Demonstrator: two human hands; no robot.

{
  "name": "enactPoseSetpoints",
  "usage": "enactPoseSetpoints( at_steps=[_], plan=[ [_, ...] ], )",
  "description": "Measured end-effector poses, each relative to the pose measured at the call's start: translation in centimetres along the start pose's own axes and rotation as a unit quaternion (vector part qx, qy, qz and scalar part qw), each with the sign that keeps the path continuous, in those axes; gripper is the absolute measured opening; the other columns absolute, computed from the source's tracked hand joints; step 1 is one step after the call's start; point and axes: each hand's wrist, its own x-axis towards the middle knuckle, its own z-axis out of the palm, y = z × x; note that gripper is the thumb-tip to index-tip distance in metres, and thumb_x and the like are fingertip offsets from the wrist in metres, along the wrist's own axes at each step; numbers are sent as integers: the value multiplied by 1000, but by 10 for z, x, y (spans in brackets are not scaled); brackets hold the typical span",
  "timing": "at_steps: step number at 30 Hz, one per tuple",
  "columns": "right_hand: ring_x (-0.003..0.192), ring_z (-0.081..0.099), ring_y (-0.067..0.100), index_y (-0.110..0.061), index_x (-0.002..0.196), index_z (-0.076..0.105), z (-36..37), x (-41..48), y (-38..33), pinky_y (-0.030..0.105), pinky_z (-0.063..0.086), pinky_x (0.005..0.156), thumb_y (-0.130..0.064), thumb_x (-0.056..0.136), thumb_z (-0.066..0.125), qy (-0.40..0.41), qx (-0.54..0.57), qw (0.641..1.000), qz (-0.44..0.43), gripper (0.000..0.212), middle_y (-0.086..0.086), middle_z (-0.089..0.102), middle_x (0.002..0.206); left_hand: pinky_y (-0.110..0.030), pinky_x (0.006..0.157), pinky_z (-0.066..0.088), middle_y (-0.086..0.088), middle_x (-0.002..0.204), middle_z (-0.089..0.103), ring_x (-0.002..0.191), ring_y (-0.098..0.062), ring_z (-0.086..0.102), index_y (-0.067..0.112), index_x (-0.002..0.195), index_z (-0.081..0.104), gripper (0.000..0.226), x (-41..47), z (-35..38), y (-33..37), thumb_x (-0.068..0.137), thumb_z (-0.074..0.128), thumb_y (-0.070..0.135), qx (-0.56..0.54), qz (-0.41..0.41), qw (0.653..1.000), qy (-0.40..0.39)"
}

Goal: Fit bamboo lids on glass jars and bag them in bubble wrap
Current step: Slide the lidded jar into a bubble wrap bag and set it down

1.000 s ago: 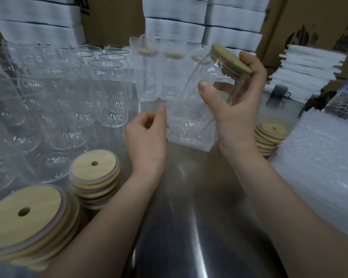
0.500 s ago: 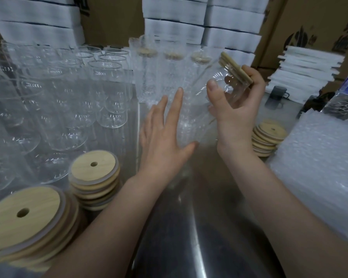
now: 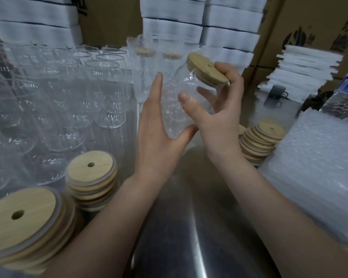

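The right hand (image 3: 219,125) grips the tilted glass jar (image 3: 191,85) in the air, with the thumb on its near side and the fingers curled behind it up to the bamboo lid (image 3: 206,69). The left hand (image 3: 159,133), fingers straight and thumb spread, lies against the jar's left side and base.

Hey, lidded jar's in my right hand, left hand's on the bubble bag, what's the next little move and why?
Probably push the jar bottom-first deeper into the bubble bag. Its bamboo lid is already seated, the right hand grips it tilted, and the left hand spreads flat against the bag. The lid end looks uncovered.
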Motion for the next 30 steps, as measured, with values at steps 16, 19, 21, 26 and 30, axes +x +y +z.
enactPoseSetpoints(
  at_steps=[16, 19, 21, 26, 30],
  plan=[
    [114, 53, -5, -17, 127, 37, -6, 6, -1, 40, 52, 97, -16, 80, 78, 83, 39, 995, -41, 62, 0, 43, 132, -49, 120, 19, -12, 161, 8, 148, -25, 11, 18, 155, -3, 132, -8, 5, 0, 63, 89, 38, 203, -120, 970, -53],
    [118, 53, 5, -16, 127, 38, -3, 4, -1, 41, 52, 98, -14, 80, 79, 75, 27, 996, -37, 63, 10, 44, 135, -46, 115, 30, -13, 154, 30, 144, -27, 25, 12, 152, 21, 106, -3, 3, -8, 69, 86, 27, 162, -125, 979, -23],
    [121, 53, 14, -11, 128, 37, -1, 2, -1, 44, 51, 100, -11, 79, 80, 70, 24, 997, -38, 66, 13, 44, 136, -44, 109, 38, -11, 146, 42, 138, -26, 37, 11, 146, 34, 91, 0, 3, -10, 71, 83, 27, 139, -117, 983, -12],
    [122, 53, 25, -2, 127, 37, 3, -2, 3, 49, 49, 101, -7, 74, 83, 61, 19, 997, -51, 70, 3, 46, 128, -27, 111, 32, -8, 144, 43, 133, -17, 37, 12, 147, 33, 94, -3, 4, -8, 70, 85, 29, 116, -108, 987, 10],
    [117, 53, 15, -7, 123, 39, 6, -5, 7, 34, 46, 101, -11, 70, 86, 58, -22, 996, -66, 71, -6, 46, 121, 5, 97, 13, -3, 141, 37, 130, -11, 28, 6, 149, 28, 97, -4, 4, -11, 72, 83, 28, 110, -93, 989, 22]
  ],
)
